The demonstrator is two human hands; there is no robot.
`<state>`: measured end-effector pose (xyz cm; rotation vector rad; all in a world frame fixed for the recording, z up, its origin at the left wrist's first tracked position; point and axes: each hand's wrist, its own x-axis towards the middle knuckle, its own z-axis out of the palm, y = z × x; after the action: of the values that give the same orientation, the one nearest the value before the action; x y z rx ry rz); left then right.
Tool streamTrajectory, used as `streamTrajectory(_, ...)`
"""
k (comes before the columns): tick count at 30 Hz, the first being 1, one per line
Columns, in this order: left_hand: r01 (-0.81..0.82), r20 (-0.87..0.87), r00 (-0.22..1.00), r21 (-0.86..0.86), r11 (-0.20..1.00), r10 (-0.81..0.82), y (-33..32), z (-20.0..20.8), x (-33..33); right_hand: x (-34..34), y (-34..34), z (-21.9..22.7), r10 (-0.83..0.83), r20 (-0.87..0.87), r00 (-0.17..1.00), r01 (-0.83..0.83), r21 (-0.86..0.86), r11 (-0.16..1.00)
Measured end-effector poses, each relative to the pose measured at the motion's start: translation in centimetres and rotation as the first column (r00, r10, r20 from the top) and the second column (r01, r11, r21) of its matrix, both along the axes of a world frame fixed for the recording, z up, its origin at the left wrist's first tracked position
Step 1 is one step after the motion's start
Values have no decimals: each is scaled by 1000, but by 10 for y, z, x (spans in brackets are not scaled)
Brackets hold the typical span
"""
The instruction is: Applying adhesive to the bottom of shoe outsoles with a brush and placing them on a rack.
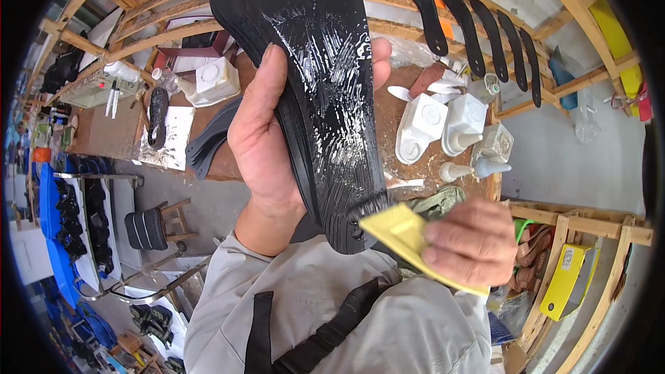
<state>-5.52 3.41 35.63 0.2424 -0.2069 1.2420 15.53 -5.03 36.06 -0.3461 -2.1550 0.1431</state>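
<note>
My left hand (260,128) is wrapped around a thick stack of black shoe insoles (294,48), thumb on the left edge and fingertips showing past the right edge. Streaks of shiny wet liquid, which looks like glue, cover much of the top insole. My right hand (478,242) is closed on the yellow handle of a brush (409,242). Its black bristles touch the narrow lower end of the top insole, near a small hole. Part of my left hand is hidden behind the stack.
White plastic bottles (420,128) with nozzles stand on the brown workbench (104,135). More insoles (208,142) lie there, left of my hand. Several others (460,24) hang along the wooden rack (554,86). A yellow box (571,280) sits at lower right, a black-padded stool (145,228) at left.
</note>
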Motion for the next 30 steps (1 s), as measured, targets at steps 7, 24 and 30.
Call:
streamTrajectory(7, -222, -177, 956, 91, 971, 235, -15, 9, -4, 19, -44, -3, -61, -293, 954, -48, -353, 934)
streamTrajectory(24, -384, -244, 870, 208, 900, 427, -43, 17, 16, -23, 2, 45, -618, -633, 467, 123, -645, 754)
streamTrajectory(30, -430, -283, 834, 205, 879, 474, -47, 16, 12, -35, 1, 26, -624, -565, 541, 190, -640, 744)
